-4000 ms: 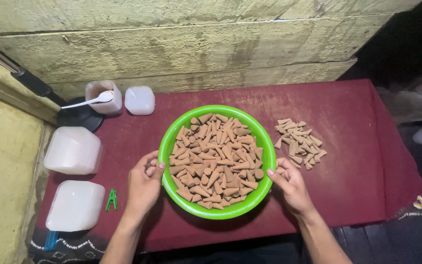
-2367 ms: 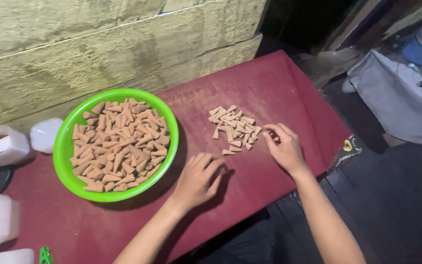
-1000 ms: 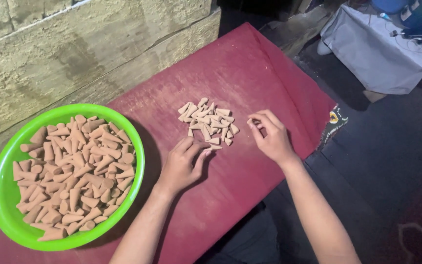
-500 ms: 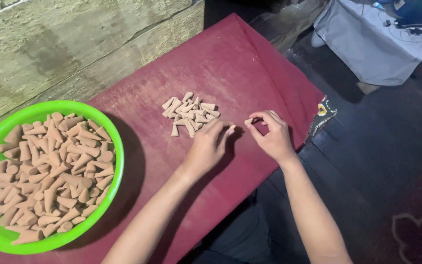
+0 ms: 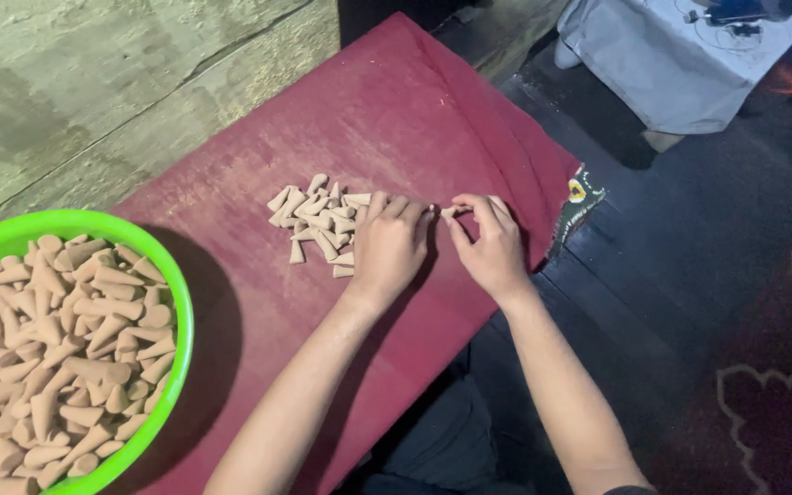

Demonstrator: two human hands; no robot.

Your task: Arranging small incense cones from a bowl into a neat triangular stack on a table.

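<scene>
Head view: cone (image 5: 451, 212) within right grip (image 5: 488, 240)

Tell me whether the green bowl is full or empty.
Full. The green bowl is heaped with tan cones nearly to its rim; only part of it shows, cut off at the picture's left edge.

The green bowl (image 5: 176, 312) runs off the left and bottom edges, the left hand (image 5: 389, 246) covers part of the small pile of cones (image 5: 313, 215), and the table (image 5: 396, 101) hides under a red cloth (image 5: 231, 211).
</scene>
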